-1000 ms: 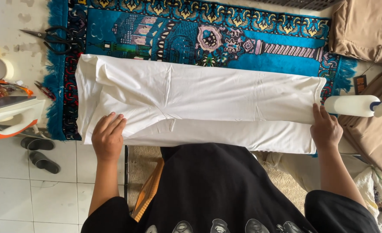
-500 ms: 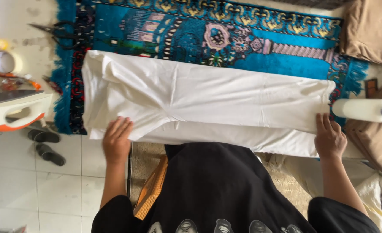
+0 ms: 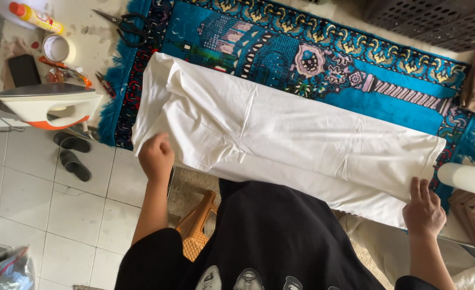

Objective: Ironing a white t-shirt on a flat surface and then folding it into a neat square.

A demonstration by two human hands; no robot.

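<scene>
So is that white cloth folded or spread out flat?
Folded. The white cloth lies in a long band on the blue patterned rug, a layered edge along the near side, with the left hand and right hand at its ends.

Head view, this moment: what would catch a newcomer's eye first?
A long folded white cloth lies slantwise across a bright blue patterned rug, filling the middle. The left hand rests on its near edge at the left end, and the right hand presses its near corner at the right end. To the left, a white and orange iron sits on the work surface, with black scissors above it.
</scene>
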